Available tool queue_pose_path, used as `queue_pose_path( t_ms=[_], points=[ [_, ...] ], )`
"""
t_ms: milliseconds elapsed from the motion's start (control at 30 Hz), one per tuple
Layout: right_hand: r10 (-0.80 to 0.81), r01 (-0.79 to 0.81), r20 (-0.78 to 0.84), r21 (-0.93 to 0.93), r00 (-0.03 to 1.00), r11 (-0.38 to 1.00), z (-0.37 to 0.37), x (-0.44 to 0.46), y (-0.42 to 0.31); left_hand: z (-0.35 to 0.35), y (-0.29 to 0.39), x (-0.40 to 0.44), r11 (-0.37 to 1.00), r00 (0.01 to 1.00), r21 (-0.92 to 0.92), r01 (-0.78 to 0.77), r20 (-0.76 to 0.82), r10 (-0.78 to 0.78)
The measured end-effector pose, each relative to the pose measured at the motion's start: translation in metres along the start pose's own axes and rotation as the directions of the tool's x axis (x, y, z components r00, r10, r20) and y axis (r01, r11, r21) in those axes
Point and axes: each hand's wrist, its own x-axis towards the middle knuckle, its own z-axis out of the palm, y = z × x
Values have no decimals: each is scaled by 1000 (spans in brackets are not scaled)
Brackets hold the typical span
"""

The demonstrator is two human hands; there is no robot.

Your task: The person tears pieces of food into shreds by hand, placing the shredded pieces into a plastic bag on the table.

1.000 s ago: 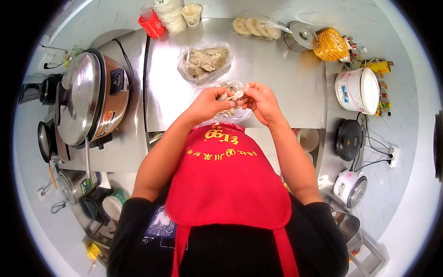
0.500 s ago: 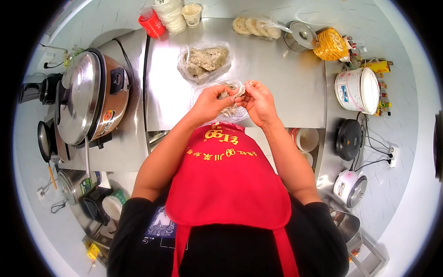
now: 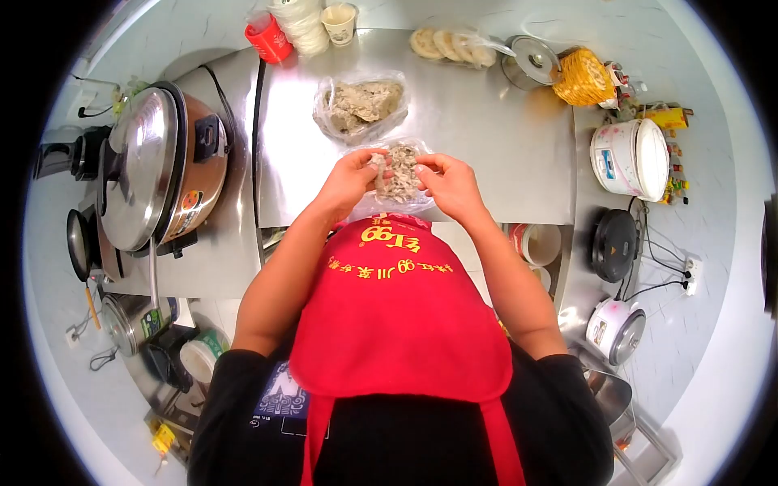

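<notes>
A clear plastic bag (image 3: pixel 356 209) lies at the counter's front edge, under a pile of small torn grey-beige food pieces (image 3: pixel 400 180). At the pile's left side, my left hand (image 3: pixel 350 182) is closed with a pale strip of the same food (image 3: pixel 378 163) between thumb and fingers. My right hand (image 3: pixel 450 185) is at the pile's right edge, fingertips pinched together; anything between them is too small to make out. Just beyond the pile, a second clear bag (image 3: pixel 322 101) holds bigger grey-beige chunks (image 3: pixel 365 104).
A large lidded cooker (image 3: pixel 198 174) stands at the left. Along the back are a red container (image 3: pixel 269 40), paper cup (image 3: pixel 338 24), bagged flat breads (image 3: pixel 450 47) and lidded steel pot (image 3: pixel 531 63). A white rice cooker (image 3: pixel 628 158) is at the right.
My hands were together above the pile with a pale piece between them. Now they are apart, one on each side, the right one lower, and the pile shows between them.
</notes>
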Motion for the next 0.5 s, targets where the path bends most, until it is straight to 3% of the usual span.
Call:
queue_pose_path(
  t_ms=[67,167,300,500],
  points=[
    [38,-59,130,159,991,985,4,-2,-15,4,3,-2,994,990,-106,-22,138,37],
    [-81,71,110,92,991,993,14,6,-17,13,14,-6,992,986,-124,-22,162,42],
    [-19,-9,148,184,989,983,13,13,-24,18,30,-15,996,999,-84,1,54,4],
    [-41,34,46,161,998,986,23,12,-14,17,18,-7,980,988,125,-154,16,154]
  ],
)
